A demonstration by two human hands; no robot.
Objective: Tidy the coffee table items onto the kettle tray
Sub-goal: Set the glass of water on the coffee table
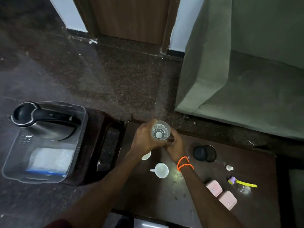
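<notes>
A clear drinking glass [160,130] is held above the dark coffee table [205,209], near its far left corner. My left hand [144,137] wraps its left side and my right hand [175,145], with orange bands at the wrist, grips it from the right and below. On a dark stool to the left sits a clear plastic tray [14,155]. The tray holds a steel kettle [44,122] with a black handle and a white packet [49,160]. A white cup [161,170] stands on the table below my hands. A second white cup [146,156] is partly hidden by my left forearm.
On the table's right half lie a black round holder [204,153], two pink boxes [221,195], a purple and yellow item [241,182] and small white bits [229,168]. A green sofa [246,71] stands behind the table. A spoon [98,163] rests on the stool [105,142].
</notes>
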